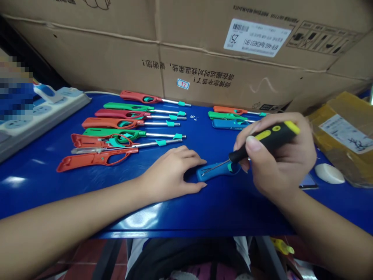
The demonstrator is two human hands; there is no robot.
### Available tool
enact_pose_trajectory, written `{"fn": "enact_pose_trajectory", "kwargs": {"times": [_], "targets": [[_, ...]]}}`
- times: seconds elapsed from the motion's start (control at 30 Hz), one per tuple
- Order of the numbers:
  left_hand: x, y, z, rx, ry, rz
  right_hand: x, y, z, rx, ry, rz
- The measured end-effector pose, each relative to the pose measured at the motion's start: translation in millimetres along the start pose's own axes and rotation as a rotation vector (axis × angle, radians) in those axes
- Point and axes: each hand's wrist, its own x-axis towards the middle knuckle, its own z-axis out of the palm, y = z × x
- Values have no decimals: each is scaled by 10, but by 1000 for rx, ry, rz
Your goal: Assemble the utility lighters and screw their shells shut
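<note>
A blue long-nosed lighter (217, 175) lies on the table between my hands, its nozzle end hidden behind my right hand. The thumb and fingers of my left hand (167, 173) straddle its near end and appear to steady it from both sides. My right hand (279, 163) grips a black and yellow screwdriver (271, 140) by its handle. The shaft slants down to the left and its tip meets the slotted end of the blue casing. Teal tape shows near the lighter's trigger opening.
Several red, orange and green lighters (116, 123) lie at left, including an opened orange casing (87, 161). More lighters (227, 115) lie behind my right hand. Small white slivers (193, 117), a cardboard box (116, 46), a power strip (43, 112), a yellowish package (346, 151) and a white rounded object (329, 173) surround them.
</note>
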Motion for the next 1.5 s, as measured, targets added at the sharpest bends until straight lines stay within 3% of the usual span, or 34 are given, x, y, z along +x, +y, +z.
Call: {"fn": "enact_pose_trajectory", "kwargs": {"times": [0.17,0.4,0.93,1.5], "targets": [[-6,-10,1,-7,-3,1,-15,55,-44,32,-48,-79],[-9,-18,8,-6,2,19,-55,54,-48,-1,-115,-71],[-6,-21,2,-17,-6,23,-32,23,-86,-61,-137,-198],[1,-16,-4,-21,-5,22,-39,-6,-61,-44,-120,-150]]}}
